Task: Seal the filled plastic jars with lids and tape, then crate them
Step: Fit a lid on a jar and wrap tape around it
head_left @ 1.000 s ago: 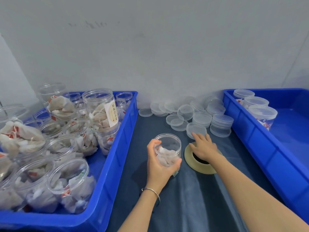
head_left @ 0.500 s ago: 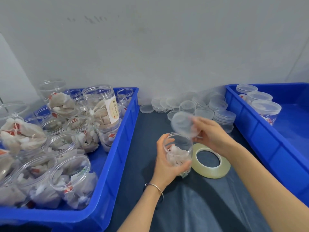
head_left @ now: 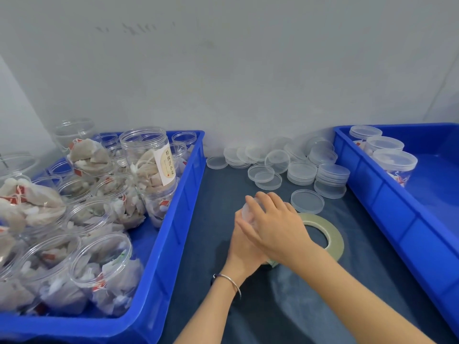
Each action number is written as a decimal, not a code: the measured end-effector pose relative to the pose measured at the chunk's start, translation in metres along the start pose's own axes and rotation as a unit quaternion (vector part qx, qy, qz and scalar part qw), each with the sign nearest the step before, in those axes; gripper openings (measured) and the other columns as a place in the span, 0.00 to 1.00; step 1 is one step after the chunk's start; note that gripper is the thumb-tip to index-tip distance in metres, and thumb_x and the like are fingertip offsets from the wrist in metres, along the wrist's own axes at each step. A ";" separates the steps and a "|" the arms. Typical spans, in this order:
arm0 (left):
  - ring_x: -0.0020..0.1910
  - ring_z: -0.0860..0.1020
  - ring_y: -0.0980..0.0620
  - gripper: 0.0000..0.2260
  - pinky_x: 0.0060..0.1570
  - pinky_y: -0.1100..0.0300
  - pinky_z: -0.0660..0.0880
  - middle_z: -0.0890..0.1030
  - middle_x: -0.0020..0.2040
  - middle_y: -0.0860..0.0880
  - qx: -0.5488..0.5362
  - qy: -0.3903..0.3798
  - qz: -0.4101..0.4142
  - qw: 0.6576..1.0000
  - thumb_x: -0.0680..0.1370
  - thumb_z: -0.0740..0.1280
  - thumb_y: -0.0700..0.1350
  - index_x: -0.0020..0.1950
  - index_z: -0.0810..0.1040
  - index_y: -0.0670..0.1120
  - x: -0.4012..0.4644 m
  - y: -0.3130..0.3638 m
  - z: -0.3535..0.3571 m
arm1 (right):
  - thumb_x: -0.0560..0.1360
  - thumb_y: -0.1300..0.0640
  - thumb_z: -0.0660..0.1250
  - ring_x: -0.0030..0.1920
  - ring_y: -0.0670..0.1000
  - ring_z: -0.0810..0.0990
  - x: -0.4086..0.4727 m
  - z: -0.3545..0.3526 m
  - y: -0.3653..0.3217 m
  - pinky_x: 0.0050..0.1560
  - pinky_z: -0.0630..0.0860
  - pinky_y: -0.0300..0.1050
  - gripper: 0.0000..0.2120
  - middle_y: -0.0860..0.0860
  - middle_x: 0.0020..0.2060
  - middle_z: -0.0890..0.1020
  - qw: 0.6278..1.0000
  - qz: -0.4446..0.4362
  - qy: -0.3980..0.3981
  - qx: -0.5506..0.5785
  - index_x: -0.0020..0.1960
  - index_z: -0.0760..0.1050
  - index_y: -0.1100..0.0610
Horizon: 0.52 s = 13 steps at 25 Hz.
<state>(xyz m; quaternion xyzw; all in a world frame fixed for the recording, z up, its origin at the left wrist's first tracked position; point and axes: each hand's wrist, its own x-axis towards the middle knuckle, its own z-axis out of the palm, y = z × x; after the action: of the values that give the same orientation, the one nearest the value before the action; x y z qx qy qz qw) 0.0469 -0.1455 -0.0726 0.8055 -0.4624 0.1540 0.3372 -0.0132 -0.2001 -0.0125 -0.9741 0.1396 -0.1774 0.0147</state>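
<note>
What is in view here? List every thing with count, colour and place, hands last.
left crate: one, blue, left side of table.
open filled jars: many, clear with pale tea bags, in left crate; exact count unclear.
right crate: one, blue, right side.
lidded jars: three, clear, far corner of right crate.
loose lids: many, clear, stacked and scattered by the wall.
tape roll: one, yellowish clear, flat on the cloth, right of the hands.
table cloth: one, dark blue.
jar being lidded: one, clear, mostly hidden between the hands.
left hand: grips the jar's side; bracelet on wrist.
right hand: over the jar's top.
</note>
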 end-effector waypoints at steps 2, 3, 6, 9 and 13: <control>0.48 0.70 0.56 0.26 0.45 0.61 0.66 0.79 0.45 0.54 -0.009 -0.021 -0.036 0.999 0.60 0.80 0.50 0.53 0.73 0.52 0.003 0.001 -0.004 | 0.75 0.45 0.62 0.59 0.58 0.76 0.004 -0.001 0.011 0.54 0.75 0.54 0.24 0.58 0.60 0.77 0.998 -0.057 0.014 0.017 0.64 0.75 0.59; 0.45 0.71 0.60 0.26 0.43 0.67 0.66 0.76 0.44 0.58 -0.038 -0.041 -0.061 0.997 0.61 0.79 0.49 0.53 0.69 0.55 0.006 0.000 -0.006 | 0.76 0.45 0.62 0.61 0.57 0.74 0.006 -0.006 0.020 0.57 0.74 0.52 0.23 0.57 0.62 0.76 0.994 -0.104 -0.009 0.021 0.67 0.74 0.57; 0.44 0.68 0.58 0.17 0.47 0.67 0.64 0.72 0.42 0.58 0.110 -0.045 0.040 0.992 0.68 0.71 0.52 0.50 0.66 0.53 0.011 0.001 -0.003 | 0.70 0.45 0.71 0.48 0.56 0.80 0.005 -0.002 0.028 0.40 0.78 0.47 0.19 0.55 0.52 0.81 0.986 -0.160 0.034 -0.031 0.57 0.80 0.53; 0.43 0.67 0.60 0.12 0.51 0.68 0.64 0.69 0.44 0.64 -0.009 0.060 0.049 0.997 0.70 0.65 0.51 0.53 0.70 0.55 0.006 0.001 -0.001 | 0.69 0.40 0.66 0.36 0.56 0.77 0.008 0.005 -0.016 0.33 0.73 0.43 0.17 0.54 0.38 0.78 0.987 0.042 -0.023 -0.150 0.48 0.79 0.53; 0.54 0.74 0.63 0.18 0.51 0.71 0.72 0.72 0.56 0.56 -0.217 -0.011 -0.062 0.974 0.75 0.69 0.41 0.61 0.65 0.46 -0.001 -0.015 0.007 | 0.73 0.30 0.54 0.68 0.60 0.62 0.028 -0.005 0.006 0.62 0.63 0.61 0.34 0.56 0.70 0.62 0.982 -0.030 -0.178 -0.048 0.74 0.54 0.42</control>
<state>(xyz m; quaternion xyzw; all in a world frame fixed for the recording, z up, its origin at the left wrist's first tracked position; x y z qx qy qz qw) 0.0583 -0.1443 -0.0844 0.7419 -0.4376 0.0203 0.5077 0.0090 -0.2131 0.0015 -0.9934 0.1135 0.0050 -0.0129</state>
